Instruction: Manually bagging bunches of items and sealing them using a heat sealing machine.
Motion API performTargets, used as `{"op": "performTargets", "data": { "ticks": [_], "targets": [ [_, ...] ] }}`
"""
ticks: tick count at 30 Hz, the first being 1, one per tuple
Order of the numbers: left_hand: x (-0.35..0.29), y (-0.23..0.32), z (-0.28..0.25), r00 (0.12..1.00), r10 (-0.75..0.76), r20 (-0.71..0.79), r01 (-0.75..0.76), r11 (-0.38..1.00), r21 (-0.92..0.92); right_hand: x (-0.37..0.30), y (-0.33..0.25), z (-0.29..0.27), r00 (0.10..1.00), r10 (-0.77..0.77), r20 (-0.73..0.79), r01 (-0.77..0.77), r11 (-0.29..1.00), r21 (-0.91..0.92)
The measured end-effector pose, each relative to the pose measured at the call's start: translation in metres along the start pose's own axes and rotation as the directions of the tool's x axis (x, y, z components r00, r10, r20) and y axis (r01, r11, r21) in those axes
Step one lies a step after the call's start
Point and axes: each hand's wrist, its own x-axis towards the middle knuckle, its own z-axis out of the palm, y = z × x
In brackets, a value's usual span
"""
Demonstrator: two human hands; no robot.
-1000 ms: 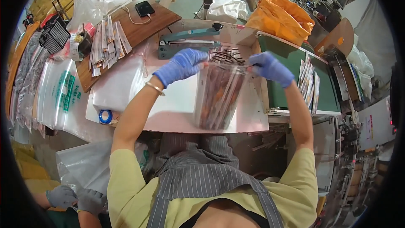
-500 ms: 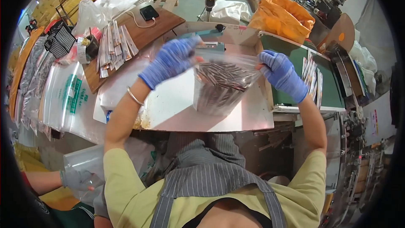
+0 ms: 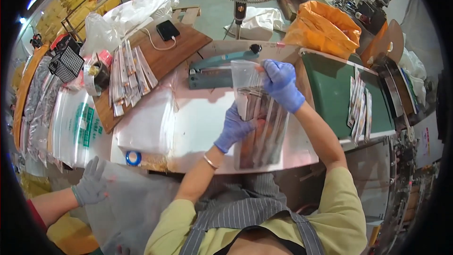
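A clear plastic bag (image 3: pixel 269 139) packed with dark, slim pieces stands on the white tabletop (image 3: pixel 198 127). My left hand (image 3: pixel 234 128), in a blue knitted glove with bare fingertips, grips the bag's left side. My right hand (image 3: pixel 281 84), gloved alike, pinches the gathered upper edge of the bag. Just behind the bag is a teal hand sealer (image 3: pixel 212 78), its arm raised at an angle. What exactly the dark pieces are cannot be made out through the plastic.
Stacked clear bags (image 3: pixel 146 120) and blue tape (image 3: pixel 133 158) lie left. A wooden board (image 3: pixel 177 49) carries slim packets (image 3: pixel 130 73) and a phone (image 3: pixel 167 30). Right is a green conveyor belt (image 3: pixel 325 78) with packets (image 3: pixel 359 106). A co-worker's gloved hand (image 3: pixel 90 184) is at lower left, near plastic sheeting (image 3: pixel 137 198).
My left hand has come down from the bag's opening to its side. My right hand has moved left, and the bag's top is drawn together. The co-worker's hand has risen.
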Motion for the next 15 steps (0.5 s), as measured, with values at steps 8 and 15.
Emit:
{"op": "performTargets", "data": {
  "ticks": [8,15],
  "targets": [
    [0.105,-0.092,-0.031,0.943,-0.318,-0.098,0.281,0.918,-0.279,0.052,0.069,0.147,0.823,0.494,-0.280,-0.429,0.864,0.264],
    [0.092,-0.095,-0.138,0.806,-0.558,-0.197,0.505,0.822,-0.262,-0.005,0.121,0.159,0.614,0.754,0.236,-0.669,0.338,0.662]
  ]
}}
